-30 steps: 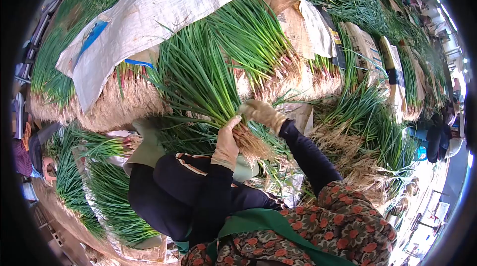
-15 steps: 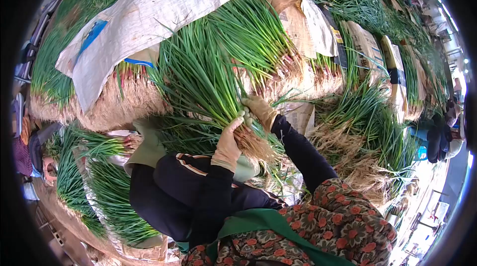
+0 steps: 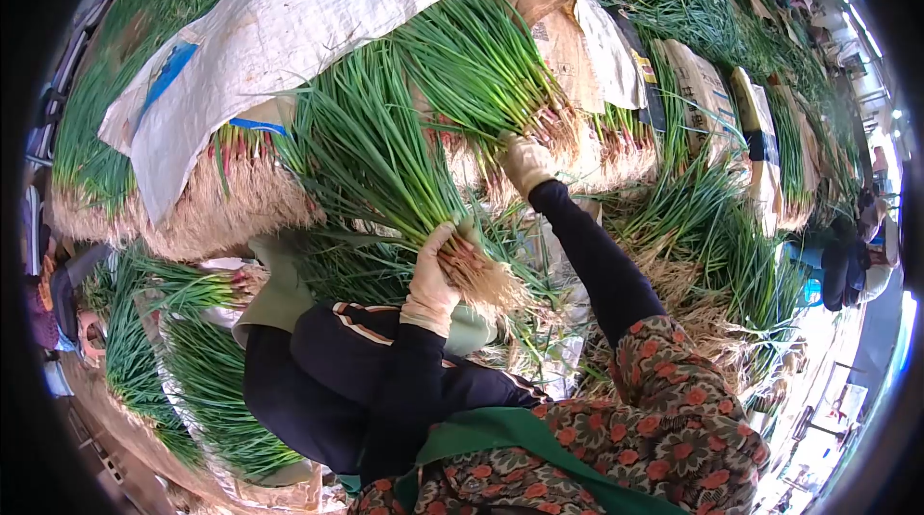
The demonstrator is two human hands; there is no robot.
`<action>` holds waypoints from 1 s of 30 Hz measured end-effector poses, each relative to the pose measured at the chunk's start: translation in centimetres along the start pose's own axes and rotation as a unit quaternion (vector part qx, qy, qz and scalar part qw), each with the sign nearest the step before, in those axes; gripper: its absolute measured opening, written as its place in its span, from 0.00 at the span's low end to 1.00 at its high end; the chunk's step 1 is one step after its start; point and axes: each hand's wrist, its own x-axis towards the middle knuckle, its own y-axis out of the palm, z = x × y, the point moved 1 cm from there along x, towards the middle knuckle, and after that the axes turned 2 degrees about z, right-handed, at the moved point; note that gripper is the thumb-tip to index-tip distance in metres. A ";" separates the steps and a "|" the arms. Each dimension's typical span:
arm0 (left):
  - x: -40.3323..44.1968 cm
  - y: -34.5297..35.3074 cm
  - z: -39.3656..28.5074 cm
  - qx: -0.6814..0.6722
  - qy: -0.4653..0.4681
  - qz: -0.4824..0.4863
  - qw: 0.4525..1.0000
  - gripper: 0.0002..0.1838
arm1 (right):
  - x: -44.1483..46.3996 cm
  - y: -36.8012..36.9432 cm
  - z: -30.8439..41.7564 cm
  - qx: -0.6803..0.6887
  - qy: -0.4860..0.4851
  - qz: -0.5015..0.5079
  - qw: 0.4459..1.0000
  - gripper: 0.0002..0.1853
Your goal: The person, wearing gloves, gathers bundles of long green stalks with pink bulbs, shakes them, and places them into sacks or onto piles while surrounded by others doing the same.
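The left hand (image 3: pixel 433 284) has its fingers clamped around a bunch of green onions (image 3: pixel 414 178), just above the pale roots, leaves fanning away. The right hand (image 3: pixel 527 166) is at the stem ends of the onion pile (image 3: pixel 481 63), beside a brown sack (image 3: pixel 566 48); whether its fingers grip cannot be told.
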 end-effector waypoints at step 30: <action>-0.1 3.6 1.4 0.032 0.041 -0.097 0.994 0.10 | -13.4 -5.6 2.4 0.660 0.133 0.099 0.733 0.09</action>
